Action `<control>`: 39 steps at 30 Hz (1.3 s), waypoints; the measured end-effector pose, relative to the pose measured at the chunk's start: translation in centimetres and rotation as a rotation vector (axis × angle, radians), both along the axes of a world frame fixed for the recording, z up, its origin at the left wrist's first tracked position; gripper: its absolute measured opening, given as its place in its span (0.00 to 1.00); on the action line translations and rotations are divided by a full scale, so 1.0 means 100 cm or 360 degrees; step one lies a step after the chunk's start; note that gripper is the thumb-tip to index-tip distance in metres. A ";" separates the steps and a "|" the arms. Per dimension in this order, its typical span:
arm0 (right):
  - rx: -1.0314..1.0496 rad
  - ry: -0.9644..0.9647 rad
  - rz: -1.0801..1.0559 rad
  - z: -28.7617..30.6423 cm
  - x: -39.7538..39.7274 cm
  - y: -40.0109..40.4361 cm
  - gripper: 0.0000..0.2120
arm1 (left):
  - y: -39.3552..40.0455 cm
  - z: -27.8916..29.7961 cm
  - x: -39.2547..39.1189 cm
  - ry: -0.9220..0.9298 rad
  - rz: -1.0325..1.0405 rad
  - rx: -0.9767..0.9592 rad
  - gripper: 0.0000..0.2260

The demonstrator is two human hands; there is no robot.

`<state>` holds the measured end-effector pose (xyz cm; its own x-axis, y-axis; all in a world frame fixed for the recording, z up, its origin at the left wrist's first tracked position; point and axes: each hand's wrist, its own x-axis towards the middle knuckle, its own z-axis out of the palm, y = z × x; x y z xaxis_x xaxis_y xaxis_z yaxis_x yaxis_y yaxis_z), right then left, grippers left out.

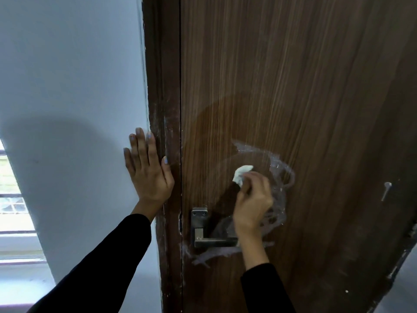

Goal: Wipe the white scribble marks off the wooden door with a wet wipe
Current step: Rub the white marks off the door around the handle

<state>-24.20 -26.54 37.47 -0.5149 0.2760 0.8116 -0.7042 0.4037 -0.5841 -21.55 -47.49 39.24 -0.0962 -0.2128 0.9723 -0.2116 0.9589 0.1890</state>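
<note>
Right hand [252, 199] fingers pinch wet wipe [241, 175] against door [293, 86]; left hand [149, 172] flat, empty.

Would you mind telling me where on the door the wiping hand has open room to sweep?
Free: the bare door above the scribbles, and rightward up to the nail. Crowded: below the right hand and wipe, the handle blocks. The left hand rests on the wall.
</note>
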 end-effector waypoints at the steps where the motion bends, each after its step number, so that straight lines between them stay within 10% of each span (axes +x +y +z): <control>1: 0.0151 0.0029 0.0018 -0.007 0.006 -0.011 0.12 | 0.000 0.000 0.000 0.0002 0.0005 -0.0004 0.26; 7: 0.0701 0.0258 0.0193 -0.032 0.024 -0.032 0.11 | 0.001 0.001 0.002 0.0012 -0.0005 -0.0020 0.26; 14: -0.0069 0.0126 -0.0215 0.030 -0.024 0.027 0.13 | 0.004 0.001 0.001 0.0028 0.0000 0.0003 0.26; 20: 0.0892 0.0607 0.0225 -0.026 0.016 -0.047 0.10 | 0.002 0.001 0.004 -0.0007 -0.0016 -0.0009 0.26; 28: -0.0185 0.0228 -0.0192 0.054 -0.032 0.006 0.15 | 0.004 0.001 0.003 0.0020 -0.0025 0.0002 0.26; 35: 0.0681 0.0636 0.0221 0.012 0.001 -0.032 0.14 | 0.000 -0.002 0.002 0.0005 -0.0033 -0.0003 0.26; 39: -0.0363 0.0132 -0.0119 0.054 -0.029 0.013 0.16 | 0.001 -0.002 0.000 0.0016 -0.0045 0.0017 0.26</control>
<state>-27.12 -25.28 42.88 -0.4203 0.4916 0.7627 -0.7266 0.3211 -0.6074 -21.53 -47.37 39.07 -0.0923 -0.2206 0.9710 -0.1827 0.9623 0.2013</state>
